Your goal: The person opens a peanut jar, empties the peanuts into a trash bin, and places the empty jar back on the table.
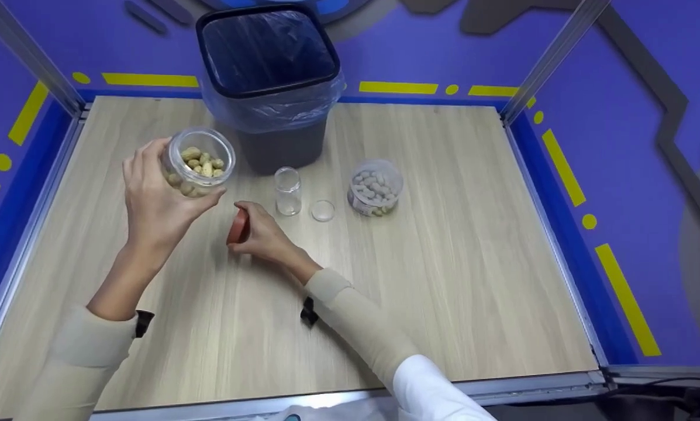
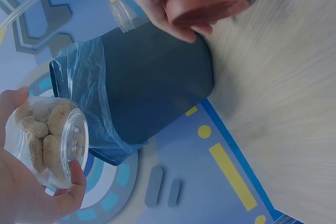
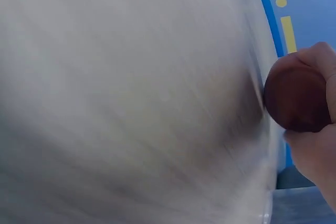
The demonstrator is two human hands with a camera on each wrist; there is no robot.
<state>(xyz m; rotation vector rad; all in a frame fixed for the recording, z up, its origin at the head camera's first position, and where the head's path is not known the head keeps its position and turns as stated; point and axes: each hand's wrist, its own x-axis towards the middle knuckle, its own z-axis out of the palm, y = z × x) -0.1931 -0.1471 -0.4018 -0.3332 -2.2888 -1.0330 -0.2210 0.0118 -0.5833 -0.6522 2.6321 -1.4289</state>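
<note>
My left hand [image 1: 151, 202] grips a clear open jar of peanuts in their shells [image 1: 199, 162] and holds it up above the table, left of the middle; the jar [image 2: 50, 140] shows again in the left wrist view. My right hand [image 1: 259, 231] holds a red lid [image 1: 238, 226] on edge against the wooden table [image 1: 443, 280]. The red lid [image 2: 206, 4] is pinched between thumb and fingers, and the right wrist view shows the lid [image 3: 296, 98] close up, blurred.
A black bin with a clear bag liner [image 1: 268, 76] stands at the table's back. A small empty clear jar [image 1: 288, 190], its clear lid [image 1: 323, 210] and a second jar of peanuts [image 1: 375, 187] stand right of the hands. Metal posts frame the table.
</note>
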